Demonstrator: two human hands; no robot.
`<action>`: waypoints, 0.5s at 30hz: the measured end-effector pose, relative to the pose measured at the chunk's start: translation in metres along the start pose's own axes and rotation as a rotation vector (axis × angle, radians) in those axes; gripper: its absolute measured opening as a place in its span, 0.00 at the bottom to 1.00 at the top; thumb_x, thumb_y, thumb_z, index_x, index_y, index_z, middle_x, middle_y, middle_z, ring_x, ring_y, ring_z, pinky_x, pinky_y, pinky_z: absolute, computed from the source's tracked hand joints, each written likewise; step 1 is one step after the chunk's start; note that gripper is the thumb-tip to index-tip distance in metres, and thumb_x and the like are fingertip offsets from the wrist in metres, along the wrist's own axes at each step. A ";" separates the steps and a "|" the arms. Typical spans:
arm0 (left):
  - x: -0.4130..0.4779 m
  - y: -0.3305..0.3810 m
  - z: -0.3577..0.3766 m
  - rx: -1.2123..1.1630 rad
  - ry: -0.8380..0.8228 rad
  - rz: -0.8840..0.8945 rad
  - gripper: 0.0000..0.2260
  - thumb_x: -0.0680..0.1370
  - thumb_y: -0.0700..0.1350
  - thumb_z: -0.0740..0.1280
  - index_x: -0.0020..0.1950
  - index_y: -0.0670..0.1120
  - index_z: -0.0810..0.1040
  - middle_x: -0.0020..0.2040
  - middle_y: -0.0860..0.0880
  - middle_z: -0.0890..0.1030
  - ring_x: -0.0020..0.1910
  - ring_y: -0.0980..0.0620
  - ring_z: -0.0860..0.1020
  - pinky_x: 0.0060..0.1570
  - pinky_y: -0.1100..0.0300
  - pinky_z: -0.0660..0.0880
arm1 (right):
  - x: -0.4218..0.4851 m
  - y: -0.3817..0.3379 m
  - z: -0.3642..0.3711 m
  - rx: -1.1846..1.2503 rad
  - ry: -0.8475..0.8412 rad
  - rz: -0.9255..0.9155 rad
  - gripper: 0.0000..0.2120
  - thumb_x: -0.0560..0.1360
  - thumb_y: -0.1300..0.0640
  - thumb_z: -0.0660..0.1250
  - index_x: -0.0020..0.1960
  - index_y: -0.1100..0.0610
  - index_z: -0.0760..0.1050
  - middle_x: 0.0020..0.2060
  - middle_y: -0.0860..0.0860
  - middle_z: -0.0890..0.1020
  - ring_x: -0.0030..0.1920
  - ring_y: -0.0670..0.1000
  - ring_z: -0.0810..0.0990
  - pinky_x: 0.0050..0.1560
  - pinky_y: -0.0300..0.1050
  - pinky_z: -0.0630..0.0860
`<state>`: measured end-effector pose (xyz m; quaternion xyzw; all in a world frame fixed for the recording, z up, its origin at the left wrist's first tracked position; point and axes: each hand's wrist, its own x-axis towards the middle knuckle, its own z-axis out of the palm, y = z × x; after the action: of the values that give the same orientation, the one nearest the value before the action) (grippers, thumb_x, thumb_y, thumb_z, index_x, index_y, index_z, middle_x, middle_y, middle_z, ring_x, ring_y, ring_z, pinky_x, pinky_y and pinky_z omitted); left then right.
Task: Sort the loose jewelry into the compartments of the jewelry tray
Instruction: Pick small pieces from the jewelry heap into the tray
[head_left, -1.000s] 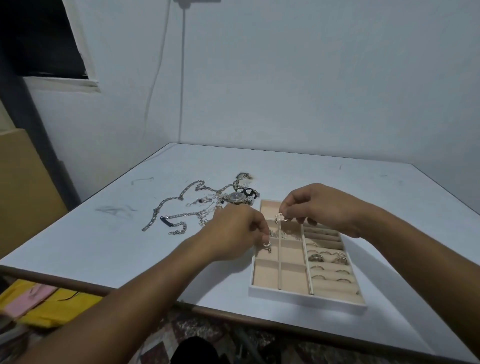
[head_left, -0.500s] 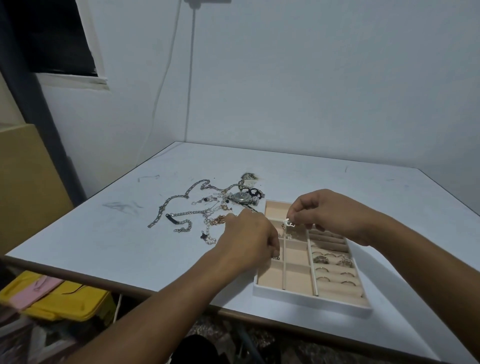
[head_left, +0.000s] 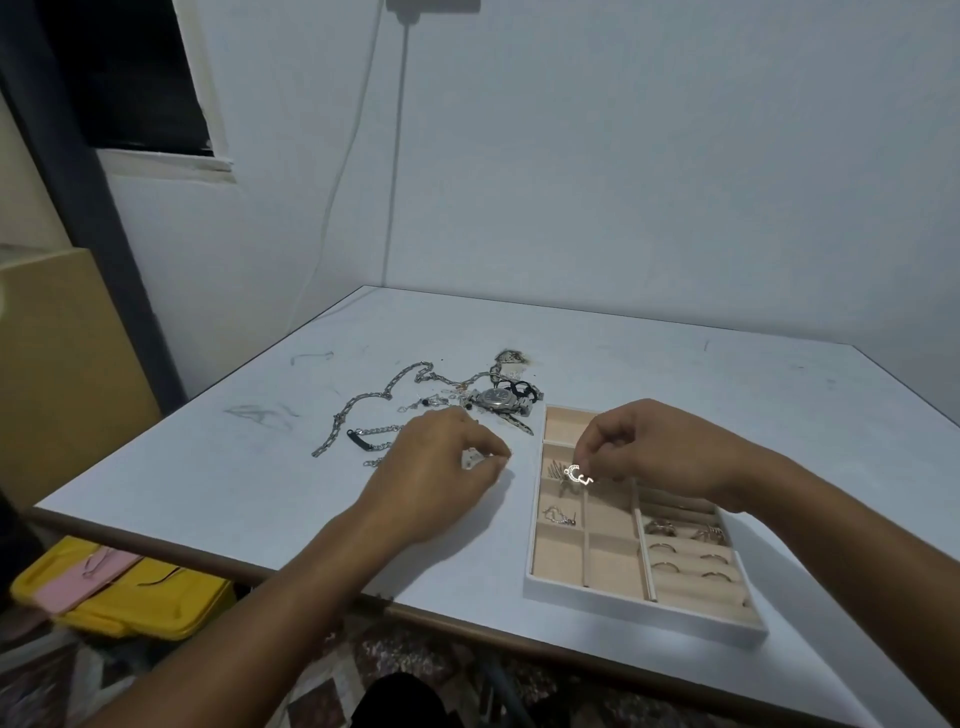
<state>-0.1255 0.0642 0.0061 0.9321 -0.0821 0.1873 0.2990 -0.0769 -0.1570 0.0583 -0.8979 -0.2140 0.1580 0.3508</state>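
A white jewelry tray (head_left: 639, 609) with beige compartments sits near the table's front edge. My right hand (head_left: 654, 447) hovers over its upper left compartments and pinches a small crescent-shaped silver earring (head_left: 575, 474). My left hand (head_left: 441, 473) rests on the table just left of the tray, fingers curled around a small pale piece that I cannot make out. An earring (head_left: 558, 515) lies in a left compartment, and several rings (head_left: 685, 551) sit in the right-hand slots. Loose chains (head_left: 379, 410) and a wristwatch (head_left: 496, 397) lie behind my left hand.
The white table (head_left: 675, 374) stands in a corner against two pale walls, with a cable hanging down the corner. A yellow bin (head_left: 130, 597) with pink items sits on the floor at the lower left. A brown board leans at the far left.
My left hand has left the tray's left compartments and moved left onto the table. The right hand has kept hold of the earring over the tray. An earring now lies uncovered in a left compartment.
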 end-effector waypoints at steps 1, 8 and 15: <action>-0.001 -0.005 -0.004 0.012 0.003 -0.010 0.06 0.76 0.48 0.69 0.50 0.54 0.84 0.47 0.56 0.80 0.49 0.57 0.76 0.52 0.60 0.72 | 0.000 -0.001 0.001 -0.022 -0.008 -0.004 0.04 0.73 0.58 0.70 0.42 0.54 0.83 0.33 0.46 0.83 0.34 0.42 0.76 0.41 0.37 0.72; 0.001 -0.032 -0.023 0.078 -0.007 -0.107 0.05 0.75 0.46 0.69 0.46 0.55 0.84 0.47 0.56 0.81 0.51 0.56 0.76 0.53 0.58 0.72 | -0.002 -0.013 0.012 -0.244 -0.035 -0.043 0.04 0.72 0.57 0.69 0.43 0.51 0.83 0.29 0.40 0.82 0.29 0.36 0.76 0.37 0.33 0.73; 0.018 -0.053 -0.038 0.126 -0.004 -0.215 0.06 0.76 0.46 0.67 0.44 0.55 0.83 0.46 0.57 0.78 0.49 0.56 0.75 0.46 0.61 0.67 | 0.001 -0.014 0.029 -0.406 -0.028 -0.094 0.06 0.71 0.59 0.68 0.42 0.52 0.84 0.31 0.41 0.81 0.33 0.38 0.77 0.36 0.31 0.72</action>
<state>-0.1065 0.1287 0.0132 0.9528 0.0295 0.1570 0.2580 -0.0920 -0.1312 0.0475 -0.9370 -0.2877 0.1074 0.1666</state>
